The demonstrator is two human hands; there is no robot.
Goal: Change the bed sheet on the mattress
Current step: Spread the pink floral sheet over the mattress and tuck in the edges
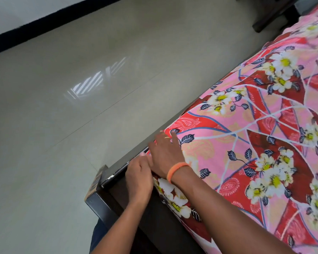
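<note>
Here both hands' (pixel 139 177) (pixel 164 155) fingers vanish behind the floral sheet (pixel 246 143) edge, their grip unreadable.

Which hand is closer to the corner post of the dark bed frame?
Left. The left hand is at the sheet's edge right beside the frame's corner post. The right hand, with the orange wristband, lies farther along on the mattress corner.

The sheet (pixel 255 136) is pink and red, printed with white, yellow-centred flowers, navy leaves and paisley. The bed frame (pixel 106 204) is dark brown. The floor (pixel 81 88) is glossy beige. An orange band (pixel 174 170) circles the right wrist.
</note>
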